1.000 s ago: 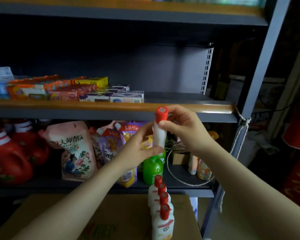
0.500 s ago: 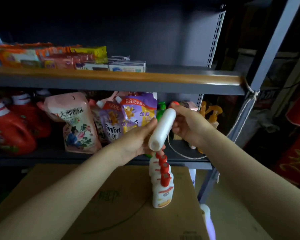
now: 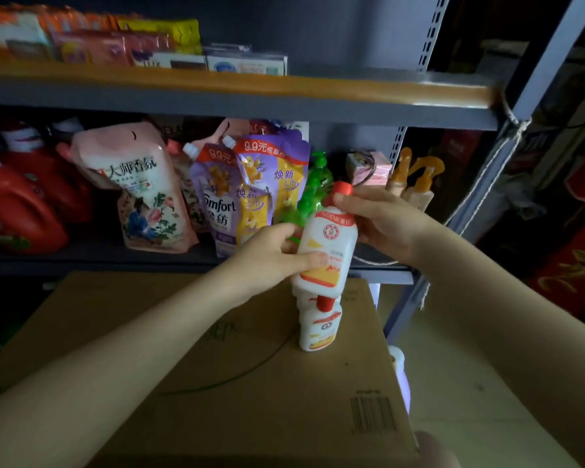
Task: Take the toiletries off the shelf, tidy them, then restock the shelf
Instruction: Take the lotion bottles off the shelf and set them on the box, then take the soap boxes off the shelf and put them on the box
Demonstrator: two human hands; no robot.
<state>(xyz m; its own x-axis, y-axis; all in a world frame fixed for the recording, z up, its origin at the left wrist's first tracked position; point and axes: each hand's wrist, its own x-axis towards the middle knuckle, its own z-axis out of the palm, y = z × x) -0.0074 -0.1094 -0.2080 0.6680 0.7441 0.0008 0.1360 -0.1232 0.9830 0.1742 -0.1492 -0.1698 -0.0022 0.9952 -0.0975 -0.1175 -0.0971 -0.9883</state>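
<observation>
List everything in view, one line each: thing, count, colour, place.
held bottle: one, white, red cap, above the box
standing bottles: a row, count unclear, white, on the box
cardboard box: one, brown, front
refill pouches: several, pink and purple, lower shelf
jugs: at least two, red, lower left
green bottle: one, behind the held bottle
flat packs: several, mixed, upper shelf
left hand: grips bottle's lower body
right hand: holds bottle near cap

Both bare forearms reach forward and meet in the middle. The left hand (image 3: 271, 255) curls its fingers (image 3: 313, 258) around the lower body of a white bottle (image 3: 326, 251), thumb on the front. The right hand (image 3: 382, 221) pinches the red cap (image 3: 342, 190) from the side.
</observation>
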